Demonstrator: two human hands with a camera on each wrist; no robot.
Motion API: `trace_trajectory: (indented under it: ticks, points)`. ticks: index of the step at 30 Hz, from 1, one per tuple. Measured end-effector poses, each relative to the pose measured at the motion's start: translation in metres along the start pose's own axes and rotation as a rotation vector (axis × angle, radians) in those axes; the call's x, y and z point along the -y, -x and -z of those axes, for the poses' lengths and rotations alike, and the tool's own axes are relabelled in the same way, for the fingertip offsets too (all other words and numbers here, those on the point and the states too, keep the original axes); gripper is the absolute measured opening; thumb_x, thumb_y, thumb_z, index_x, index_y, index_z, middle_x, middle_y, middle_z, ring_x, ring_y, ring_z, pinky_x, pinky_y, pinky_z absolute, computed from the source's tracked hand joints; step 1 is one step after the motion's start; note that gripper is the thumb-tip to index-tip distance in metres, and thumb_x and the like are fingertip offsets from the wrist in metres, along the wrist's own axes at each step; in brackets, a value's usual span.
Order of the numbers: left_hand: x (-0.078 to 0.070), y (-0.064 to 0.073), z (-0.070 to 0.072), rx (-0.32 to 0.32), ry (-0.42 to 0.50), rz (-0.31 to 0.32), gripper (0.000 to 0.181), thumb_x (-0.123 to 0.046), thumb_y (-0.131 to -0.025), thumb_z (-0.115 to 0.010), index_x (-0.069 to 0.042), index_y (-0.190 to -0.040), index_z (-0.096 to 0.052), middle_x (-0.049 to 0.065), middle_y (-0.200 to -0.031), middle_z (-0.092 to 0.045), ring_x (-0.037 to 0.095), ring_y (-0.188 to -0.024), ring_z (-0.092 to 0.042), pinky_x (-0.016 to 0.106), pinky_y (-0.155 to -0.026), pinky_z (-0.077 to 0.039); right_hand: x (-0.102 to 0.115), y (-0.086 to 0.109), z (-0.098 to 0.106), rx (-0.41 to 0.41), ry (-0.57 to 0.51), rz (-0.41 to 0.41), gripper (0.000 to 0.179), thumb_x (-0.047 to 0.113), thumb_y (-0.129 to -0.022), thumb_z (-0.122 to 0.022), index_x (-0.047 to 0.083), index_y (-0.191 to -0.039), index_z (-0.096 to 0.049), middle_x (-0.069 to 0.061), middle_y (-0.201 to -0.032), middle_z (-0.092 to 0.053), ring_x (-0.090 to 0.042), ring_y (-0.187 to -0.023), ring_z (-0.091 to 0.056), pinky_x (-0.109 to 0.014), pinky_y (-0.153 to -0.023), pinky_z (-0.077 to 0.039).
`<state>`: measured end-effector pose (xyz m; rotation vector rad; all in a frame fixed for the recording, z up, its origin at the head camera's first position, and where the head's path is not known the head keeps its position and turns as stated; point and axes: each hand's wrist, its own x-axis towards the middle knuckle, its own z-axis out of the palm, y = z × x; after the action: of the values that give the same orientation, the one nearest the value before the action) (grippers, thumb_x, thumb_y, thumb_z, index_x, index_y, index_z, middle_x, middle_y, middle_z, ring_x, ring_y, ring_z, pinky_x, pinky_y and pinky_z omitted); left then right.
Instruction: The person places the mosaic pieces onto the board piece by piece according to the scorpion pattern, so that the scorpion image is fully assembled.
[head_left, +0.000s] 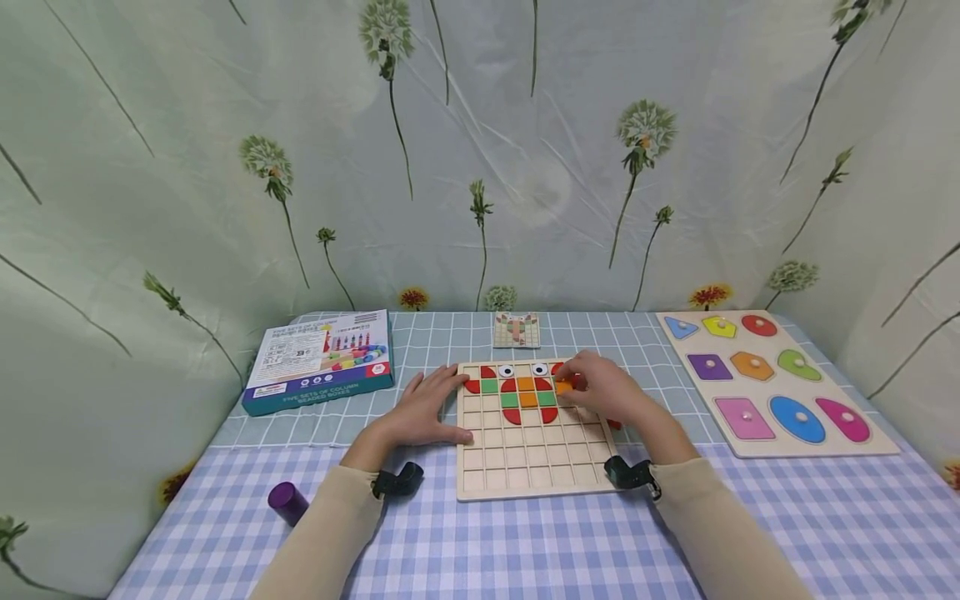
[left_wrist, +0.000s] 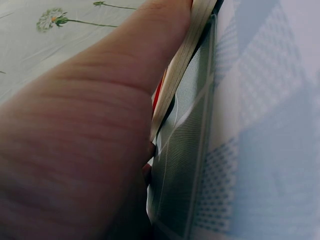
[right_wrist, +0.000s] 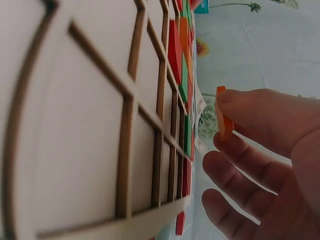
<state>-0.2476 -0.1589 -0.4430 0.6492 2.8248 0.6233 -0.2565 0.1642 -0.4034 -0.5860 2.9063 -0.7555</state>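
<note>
A wooden grid board (head_left: 536, 458) lies flat on the cloth, its upper rows partly filled with red, green and orange tiles plus two eye tiles (head_left: 540, 369). My left hand (head_left: 422, 410) rests at the board's left edge, thumb and fingers spread against it. Over the upper right cells, my right hand (head_left: 606, 387) pinches a small orange tile (right_wrist: 223, 115) between thumb and index finger. The right wrist view shows that tile held clear of the board, the other fingers loosely bent. Part of the board's top right corner is hidden behind the right hand.
Behind the board stands a small picture card (head_left: 516, 331). A bead-set box (head_left: 322, 358) lies at back left, a knobbed shape puzzle (head_left: 735, 417) at right. A purple cylinder (head_left: 287, 502) is beside the left forearm. A red piece (head_left: 615, 424) shows past the board's right edge.
</note>
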Motion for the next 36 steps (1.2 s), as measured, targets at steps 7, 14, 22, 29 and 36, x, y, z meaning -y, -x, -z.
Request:
trace_trajectory:
  ticks: [7,14,22,29,36]
  points:
    - [0.002,-0.001,-0.001,0.007,0.004,0.001,0.102,-0.064,-0.077,-0.075,-0.021,-0.158,-0.031,0.006,-0.169,-0.017,0.028,-0.158,-0.009,0.055,-0.127,0.0,0.008,-0.001,-0.006,0.039,-0.007,0.059,0.019,0.019,-0.089,-0.074,0.013,-0.107,-0.074,-0.005,-0.107,-0.064,-0.016,-0.079,-0.052,-0.028,-0.07,-0.046]
    - [0.002,-0.001,0.0,0.007,0.014,-0.008,0.101,-0.064,-0.077,-0.075,-0.021,-0.158,-0.031,0.006,-0.169,-0.017,0.028,-0.158,-0.01,0.056,-0.127,0.0,0.017,-0.002,-0.014,0.067,0.048,0.117,0.016,0.019,-0.088,-0.075,0.014,-0.104,-0.074,-0.002,-0.101,-0.063,-0.012,-0.077,-0.054,-0.026,-0.071,-0.048]
    - [0.001,-0.001,0.0,0.009,0.013,0.004,0.103,-0.064,-0.077,-0.075,-0.021,-0.158,-0.029,0.007,-0.169,-0.017,0.028,-0.158,-0.01,0.055,-0.127,0.0,0.026,0.0,-0.019,0.075,0.063,0.142,0.016,0.02,-0.086,-0.078,0.016,-0.102,-0.075,0.0,-0.097,-0.061,-0.011,-0.072,-0.049,-0.024,-0.066,-0.043]
    - [0.001,-0.003,-0.001,-0.001,0.023,0.006,0.102,-0.062,-0.076,-0.077,-0.02,-0.156,-0.032,0.008,-0.168,-0.019,0.029,-0.158,-0.011,0.057,-0.127,-0.001,0.033,0.002,-0.026,0.073,0.091,0.128,0.016,0.026,-0.086,-0.079,0.022,-0.101,-0.074,0.003,-0.098,-0.061,-0.012,-0.083,-0.05,-0.028,-0.073,-0.046]
    - [0.001,-0.003,-0.001,0.001,0.027,0.012,0.098,-0.063,-0.076,-0.077,-0.022,-0.154,-0.035,0.007,-0.169,-0.019,0.029,-0.158,-0.01,0.056,-0.127,0.0,0.033,0.002,-0.029,0.051,0.126,0.123,0.016,0.028,-0.085,-0.079,0.025,-0.1,-0.073,0.005,-0.101,-0.065,-0.012,-0.09,-0.055,-0.031,-0.077,-0.05]
